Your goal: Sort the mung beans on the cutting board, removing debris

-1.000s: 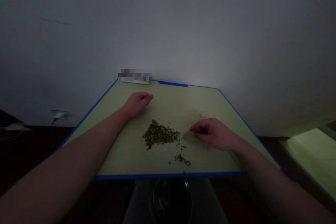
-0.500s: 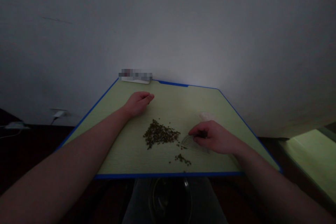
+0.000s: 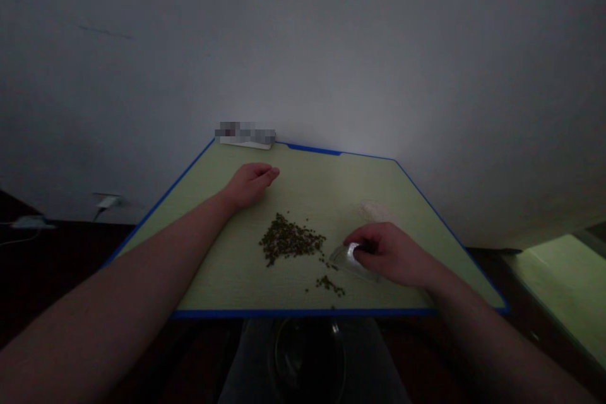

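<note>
In the lower right-center of the frame, the right hand [image 3: 394,254] pinches a clear curved sheet [image 3: 341,257], just beside the dark grains [image 3: 290,239] at lower center, while the left hand [image 3: 250,185], left of center, rests loosely curled on the tabletop [image 3: 231,284], its contents not discernible

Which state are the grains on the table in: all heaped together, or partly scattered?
Partly scattered: a smaller cluster lies apart from the main pile.

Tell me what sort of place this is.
Probably a dim indoor room, perhaps in a home: a pale yellowish, blue-edged table stands before a plain grey wall, with a blocky white plug low on it.
</note>
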Demonstrator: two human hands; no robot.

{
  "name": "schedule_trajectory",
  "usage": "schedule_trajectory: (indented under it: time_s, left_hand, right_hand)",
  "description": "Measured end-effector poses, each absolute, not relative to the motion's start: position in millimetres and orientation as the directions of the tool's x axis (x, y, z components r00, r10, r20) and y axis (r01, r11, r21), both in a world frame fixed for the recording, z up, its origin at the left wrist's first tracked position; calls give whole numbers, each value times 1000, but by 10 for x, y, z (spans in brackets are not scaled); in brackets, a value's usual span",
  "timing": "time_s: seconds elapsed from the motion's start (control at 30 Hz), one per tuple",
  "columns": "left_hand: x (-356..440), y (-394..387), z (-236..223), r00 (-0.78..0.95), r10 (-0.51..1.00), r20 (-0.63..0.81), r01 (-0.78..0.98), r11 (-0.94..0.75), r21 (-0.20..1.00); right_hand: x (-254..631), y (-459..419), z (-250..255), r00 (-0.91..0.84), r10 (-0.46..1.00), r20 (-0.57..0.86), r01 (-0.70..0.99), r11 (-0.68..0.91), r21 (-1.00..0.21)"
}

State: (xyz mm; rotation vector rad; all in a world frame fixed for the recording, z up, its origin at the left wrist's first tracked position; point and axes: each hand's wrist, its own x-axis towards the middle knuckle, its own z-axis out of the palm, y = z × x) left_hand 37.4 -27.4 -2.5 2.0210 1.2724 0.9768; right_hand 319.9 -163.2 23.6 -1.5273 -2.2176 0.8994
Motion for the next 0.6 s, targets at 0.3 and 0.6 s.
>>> schedule_trajectory:
  time_s: [0.3, 0.6]
  left_hand:
    - [384, -289, -22, 275, 915, 294, 513, -398, 760]
    - [389, -301, 6, 273, 919, 285, 528, -390, 754]
  right_hand:
    - [3175, -1696, 191, -372, 925, -73, 709, 233, -666]
    - [3166, -1676, 270, -304, 950, -71, 760, 197, -619]
